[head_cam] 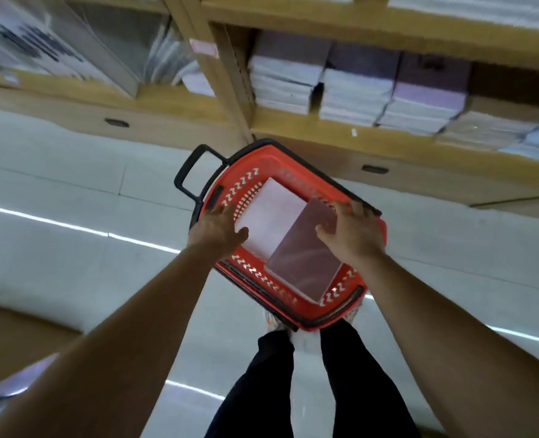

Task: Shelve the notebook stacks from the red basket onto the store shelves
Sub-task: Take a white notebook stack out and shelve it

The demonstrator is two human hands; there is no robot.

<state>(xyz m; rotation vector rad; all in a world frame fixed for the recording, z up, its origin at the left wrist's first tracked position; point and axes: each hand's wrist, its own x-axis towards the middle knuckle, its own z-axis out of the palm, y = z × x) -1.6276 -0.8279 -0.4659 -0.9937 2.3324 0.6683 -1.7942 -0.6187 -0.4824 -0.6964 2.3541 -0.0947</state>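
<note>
1. The darker notebook stack lay in the red basket, directly under the right hand; its long axis ran from the basket's near rim away toward the shelves; its far end sat beneath the right fingers; it looked tilted, overlapping its neighbour.
2. The pale notebook stack lay flat in the same basket, between the two hands; its long axis pointed roughly the same way; its near-left corner sat under the left thumb.
3. The left hand reached down on a straight arm, palm down; its fingers were spread and held nothing, their tips over the basket's left wall.
4. The right hand reached down likewise, fingers spread and slightly bent, thumb out across the darker stack's top; no grip had closed; contact could not be judged.
5. The basket stood on the floor beyond the person's feet, well short of the shelved stacks past the fingertips.
</note>
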